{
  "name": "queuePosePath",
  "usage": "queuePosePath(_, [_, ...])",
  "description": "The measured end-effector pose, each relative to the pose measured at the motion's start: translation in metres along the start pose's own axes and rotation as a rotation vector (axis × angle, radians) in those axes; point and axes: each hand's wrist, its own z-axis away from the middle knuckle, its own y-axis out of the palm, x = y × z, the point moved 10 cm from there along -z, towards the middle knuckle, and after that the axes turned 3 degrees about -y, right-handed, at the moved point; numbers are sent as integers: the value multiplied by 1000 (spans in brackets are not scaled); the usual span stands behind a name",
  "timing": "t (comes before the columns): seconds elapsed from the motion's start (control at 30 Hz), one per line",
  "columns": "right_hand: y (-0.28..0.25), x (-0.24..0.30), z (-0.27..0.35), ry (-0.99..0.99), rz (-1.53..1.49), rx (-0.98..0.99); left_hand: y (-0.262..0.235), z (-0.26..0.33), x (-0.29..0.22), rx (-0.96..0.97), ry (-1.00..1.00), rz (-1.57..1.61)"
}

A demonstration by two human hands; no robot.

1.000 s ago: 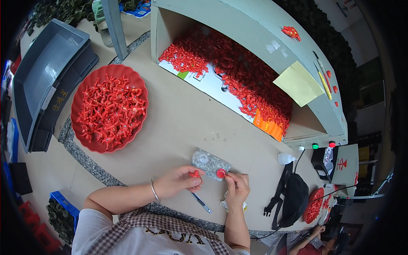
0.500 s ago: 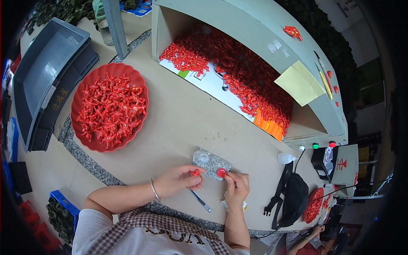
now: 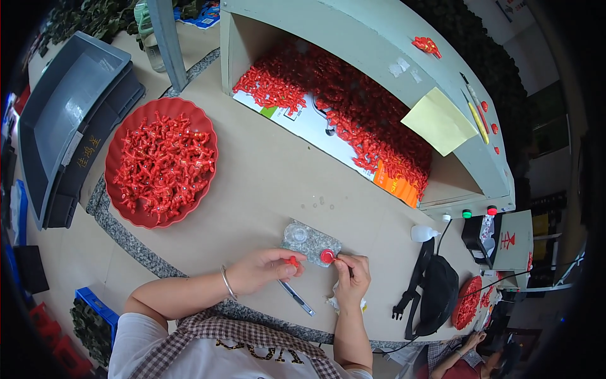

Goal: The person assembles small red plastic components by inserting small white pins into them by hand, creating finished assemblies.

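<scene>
My left hand (image 3: 262,271) is closed, pinching a small red plastic figure (image 3: 292,261) between thumb and fingers. Facing it, my right hand (image 3: 352,278) is pinched too, its fingertips beside a small round red cap (image 3: 326,256). What those fingers hold is too small to make out. The cap rests on a grey speckled stone slab (image 3: 319,241), which also carries a clear round dish (image 3: 297,235). Just below the hands lie a slim utility knife (image 3: 297,299) and, partly hidden by my right wrist, a crumpled whitish scrap (image 3: 333,303).
A scalloped red bowl (image 3: 112,170) full of red figures stands left, near grey bins (image 3: 76,126). Many small red pieces (image 3: 372,139) lie inside a pale green booth (image 3: 360,31). At right are a white bottle (image 3: 424,234), a black waist bag (image 3: 439,287) and another person (image 3: 470,360).
The red figure in my left fingers has turned slightly. My right hand stays by the red cap. The whole view has shifted a little.
</scene>
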Motion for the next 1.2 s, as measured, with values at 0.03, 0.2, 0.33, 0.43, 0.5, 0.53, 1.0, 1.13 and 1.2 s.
queuePosePath(0.03, [1,0,0,-6,6,11,0,0,0,1,0,-1])
queuePosePath(0.2, [-1,-1,-1,12,-2,-7,0,-1,1,-12,52,96])
queuePosePath(0.33, [-8,-20,4,196,-189,-49,3,-1,0,31,31,37])
queuePosePath(0.43, [-6,-32,10,385,-561,-59,-1,-1,3,11,42,71])
queuePosePath(0.5, [-6,-22,8,368,-662,-14,-3,-1,6,5,56,103])
queuePosePath(0.53, [-2,-13,7,354,-761,38,-3,0,5,4,55,100])
queuePosePath(1.0, [31,68,-4,-91,-333,248,-4,-4,7,-16,32,93])
queuePosePath(1.13, [37,69,-3,-112,-325,275,-3,-3,6,-9,30,53])
queuePosePath(1.2, [38,70,-4,-110,-326,273,-4,-2,4,-11,44,17])
